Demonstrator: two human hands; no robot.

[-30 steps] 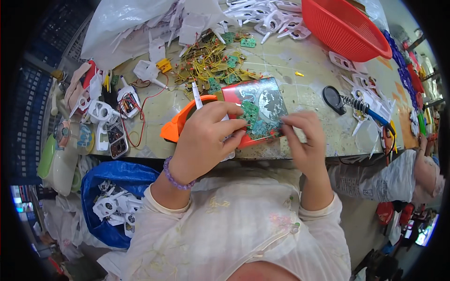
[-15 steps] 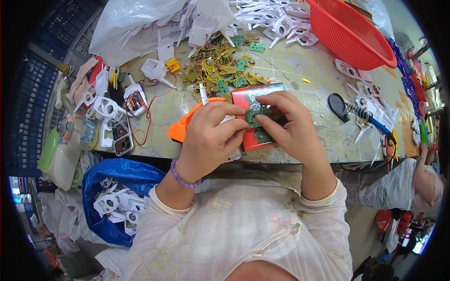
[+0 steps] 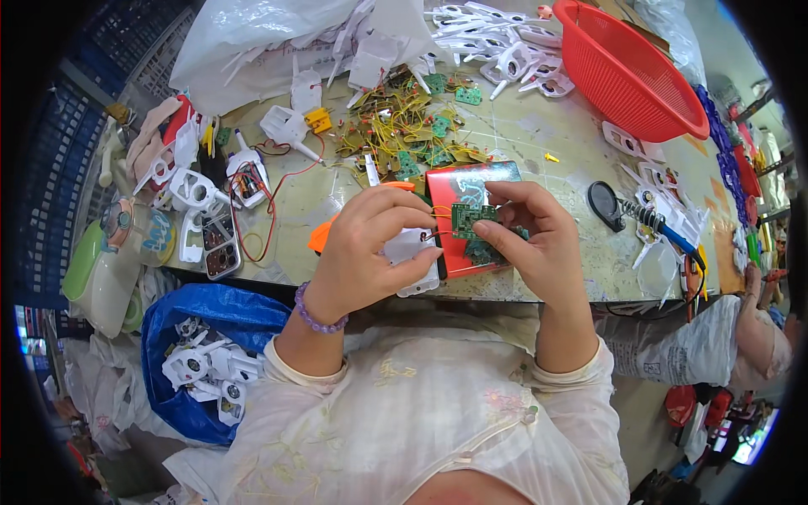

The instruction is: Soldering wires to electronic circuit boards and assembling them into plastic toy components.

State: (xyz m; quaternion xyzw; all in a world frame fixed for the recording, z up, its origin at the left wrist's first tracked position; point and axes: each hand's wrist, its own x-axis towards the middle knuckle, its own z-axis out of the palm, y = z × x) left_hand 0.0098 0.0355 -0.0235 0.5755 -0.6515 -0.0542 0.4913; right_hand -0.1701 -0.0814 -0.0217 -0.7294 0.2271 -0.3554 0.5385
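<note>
My right hand [image 3: 539, 236] pinches a small green circuit board [image 3: 465, 221] between thumb and fingers, above a red box [image 3: 461, 263]. Thin yellow and red wires run from the board's left edge toward my left hand [image 3: 366, 244]. Its thumb and index finger stand apart, with wire ends between them and nothing visibly gripped. Just behind those fingers sits a white plastic casing [image 3: 410, 248], partly hidden. An orange piece [image 3: 320, 236] shows from behind the left hand. More green board lies on the red box under my right fingers.
Beyond my hands is a heap of wired circuit boards [image 3: 408, 126]. White casings [image 3: 505, 42] and a red basket [image 3: 631, 76] stand farther back. To the right rests a soldering iron [image 3: 665, 231] in its holder. A blue bag [image 3: 210, 303] of white parts sits lower left.
Both hands have drawn apart slightly, the right one moving right with the circuit board. My left thumb and index finger have spread, and the wires between the hands now show.
</note>
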